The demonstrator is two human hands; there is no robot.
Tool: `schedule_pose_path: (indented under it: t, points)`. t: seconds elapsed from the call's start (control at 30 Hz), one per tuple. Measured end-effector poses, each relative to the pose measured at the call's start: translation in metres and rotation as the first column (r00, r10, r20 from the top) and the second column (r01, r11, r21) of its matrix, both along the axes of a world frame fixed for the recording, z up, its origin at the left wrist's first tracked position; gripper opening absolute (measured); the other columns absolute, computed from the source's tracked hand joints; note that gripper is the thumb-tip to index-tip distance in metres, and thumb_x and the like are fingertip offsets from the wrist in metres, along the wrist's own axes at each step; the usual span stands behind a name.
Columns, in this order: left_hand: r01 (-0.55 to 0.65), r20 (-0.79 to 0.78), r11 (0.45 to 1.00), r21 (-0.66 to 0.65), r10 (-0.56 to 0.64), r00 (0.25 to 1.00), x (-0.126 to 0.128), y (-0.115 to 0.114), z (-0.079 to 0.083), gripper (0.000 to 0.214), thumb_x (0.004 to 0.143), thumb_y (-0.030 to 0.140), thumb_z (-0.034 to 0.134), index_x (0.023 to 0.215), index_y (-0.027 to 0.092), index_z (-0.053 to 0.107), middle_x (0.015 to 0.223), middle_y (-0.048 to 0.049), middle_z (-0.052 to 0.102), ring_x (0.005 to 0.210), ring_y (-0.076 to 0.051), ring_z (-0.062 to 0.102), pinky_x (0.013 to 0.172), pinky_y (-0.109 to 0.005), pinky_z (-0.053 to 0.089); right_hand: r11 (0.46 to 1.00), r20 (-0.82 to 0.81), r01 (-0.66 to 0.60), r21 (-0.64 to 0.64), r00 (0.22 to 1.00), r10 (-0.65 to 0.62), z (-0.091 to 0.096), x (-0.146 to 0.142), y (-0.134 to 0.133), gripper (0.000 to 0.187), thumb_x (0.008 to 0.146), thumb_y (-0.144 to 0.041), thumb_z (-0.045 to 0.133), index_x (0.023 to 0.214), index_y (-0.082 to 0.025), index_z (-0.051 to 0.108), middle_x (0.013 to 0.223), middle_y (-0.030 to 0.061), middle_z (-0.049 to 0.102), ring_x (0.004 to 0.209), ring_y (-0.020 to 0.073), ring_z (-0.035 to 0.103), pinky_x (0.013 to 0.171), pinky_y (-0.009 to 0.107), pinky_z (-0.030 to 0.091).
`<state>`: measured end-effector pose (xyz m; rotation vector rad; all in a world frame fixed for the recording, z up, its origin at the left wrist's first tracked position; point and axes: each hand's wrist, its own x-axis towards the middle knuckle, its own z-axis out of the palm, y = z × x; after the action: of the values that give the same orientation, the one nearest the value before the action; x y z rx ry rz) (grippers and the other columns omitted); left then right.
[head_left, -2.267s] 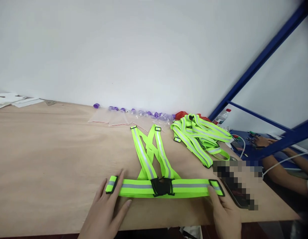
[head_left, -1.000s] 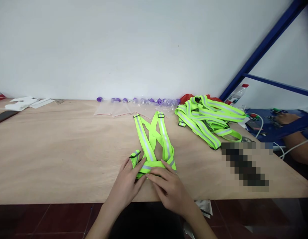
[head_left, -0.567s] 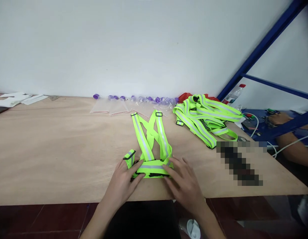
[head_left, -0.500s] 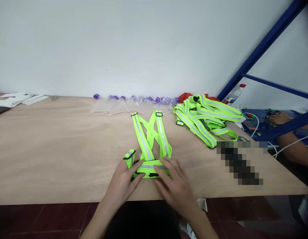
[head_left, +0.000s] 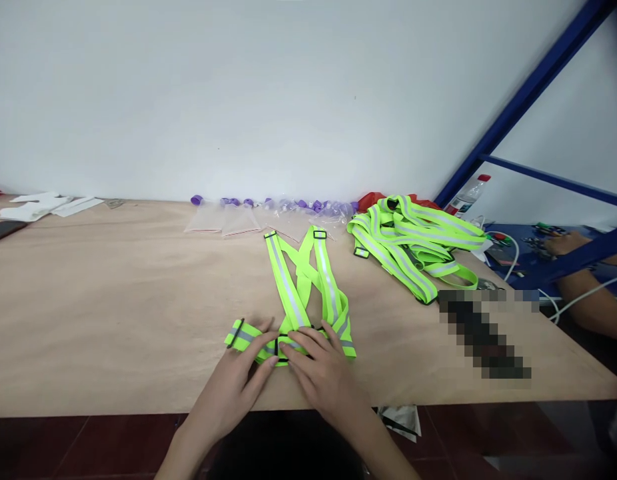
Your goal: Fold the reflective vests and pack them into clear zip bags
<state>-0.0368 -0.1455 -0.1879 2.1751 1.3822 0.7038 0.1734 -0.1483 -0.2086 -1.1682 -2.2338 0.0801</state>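
Near the front edge of the worktop (head_left: 113, 320) lies a neon-green harness (head_left: 290, 293), its straps crossed, near a heap of similar straps (head_left: 403, 233); the left hand (head_left: 236, 380) and right hand (head_left: 321, 367) touch its lower band, though whether either pinches it I cannot tell

No readable text. Bottle (head_left: 472, 192) at right carries a label (head_left: 459, 203), red and white with dark marks; print too small to make out. Pixelated patch (head_left: 483, 337) on the counter (head_left: 113, 300): no lettering legible there either.
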Motion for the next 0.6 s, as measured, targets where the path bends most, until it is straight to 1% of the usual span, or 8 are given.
schedule_pose_path:
  t: [0.07,0.1,0.17,0.23,0.33,0.4,0.47,0.6]
  points:
    - [-0.013,0.018,0.999,0.031,0.012,1.000,-0.006,-0.004,0.000,0.035,0.101,0.034,0.048,0.133,0.028,0.060,0.141,-0.0081,0.060,0.132,-0.027,0.056,0.101,-0.041,0.054,0.999,-0.005,-0.002,0.040,1.000,0.002,-0.004,0.000,0.001,0.026,0.097,-0.017,0.054,0.116,-0.028,0.067,0.117,0.0012,0.071,0.116,0.0187,0.059,0.119,0.046,0.022]
    - [-0.034,0.030,0.998,0.048,0.033,0.999,-0.008,-0.005,-0.002,0.035,0.101,0.034,0.047,0.133,0.028,0.060,0.136,-0.0079,0.065,0.123,-0.026,0.062,0.093,-0.037,0.058,0.998,-0.005,-0.003,0.057,1.000,0.004,-0.006,-0.001,0.001,0.027,0.095,-0.016,0.055,0.116,-0.028,0.067,0.117,0.0015,0.071,0.116,0.0195,0.059,0.119,0.047,0.022]
    - [-0.117,0.059,0.989,0.090,0.112,0.992,-0.011,-0.008,-0.008,0.032,0.101,0.034,0.048,0.128,0.027,0.062,0.116,-0.0064,0.074,0.095,-0.022,0.074,0.069,-0.027,0.062,0.996,0.006,-0.003,0.088,1.000,0.003,-0.008,-0.002,0.001,0.028,0.093,-0.014,0.056,0.114,-0.026,0.068,0.116,0.0024,0.070,0.115,0.0207,0.058,0.119,0.049,0.022]
    - [-0.212,0.102,0.961,0.180,0.196,0.975,-0.010,-0.008,-0.013,0.029,0.100,0.035,0.049,0.119,0.024,0.067,0.099,-0.0057,0.077,0.074,-0.019,0.074,0.055,-0.023,0.058,0.993,0.028,0.008,0.118,1.000,-0.012,-0.007,-0.005,-0.001,0.030,0.090,-0.011,0.057,0.114,-0.025,0.068,0.117,0.0045,0.069,0.119,0.0227,0.056,0.118,0.051,0.024]
    - [-0.262,0.152,0.905,0.335,0.223,0.963,0.001,-0.003,-0.012,0.027,0.099,0.030,0.049,0.110,0.020,0.071,0.098,-0.0093,0.075,0.080,-0.021,0.074,0.064,-0.025,0.059,0.982,0.036,0.080,0.171,0.996,-0.087,-0.003,-0.012,-0.007,0.029,0.088,-0.011,0.058,0.111,-0.023,0.069,0.115,0.0080,0.067,0.119,0.0268,0.054,0.111,0.050,0.034]
    - [-0.204,0.140,0.899,0.387,0.161,0.977,0.013,0.002,-0.006,0.027,0.099,0.025,0.047,0.110,0.019,0.072,0.100,-0.0106,0.073,0.082,-0.020,0.074,0.066,-0.024,0.059,0.972,0.038,0.146,0.184,0.987,-0.155,0.000,-0.017,-0.013,0.024,0.089,-0.018,0.060,0.111,-0.023,0.069,0.109,0.0082,0.068,0.108,0.0273,0.057,0.099,0.048,0.042]
    - [-0.101,0.095,0.902,0.420,0.067,0.993,0.027,0.008,0.001,0.030,0.099,0.020,0.045,0.111,0.020,0.072,0.098,-0.0102,0.072,0.077,-0.017,0.072,0.062,-0.021,0.057,0.963,0.049,0.197,0.182,0.977,-0.209,0.001,-0.020,-0.018,0.021,0.090,-0.026,0.063,0.110,-0.023,0.069,0.104,0.0076,0.069,0.097,0.0270,0.058,0.090,0.047,0.043]
    - [0.122,-0.050,0.867,0.483,-0.111,0.993,0.053,0.022,0.012,0.037,0.100,0.018,0.038,0.110,0.022,0.073,0.088,-0.0075,0.067,0.069,-0.015,0.066,0.056,-0.020,0.051,0.956,0.046,0.227,0.183,0.970,-0.239,-0.001,-0.020,-0.026,0.020,0.088,-0.031,0.065,0.105,-0.020,0.070,0.105,0.0091,0.072,0.098,0.0288,0.060,0.090,0.049,0.041]
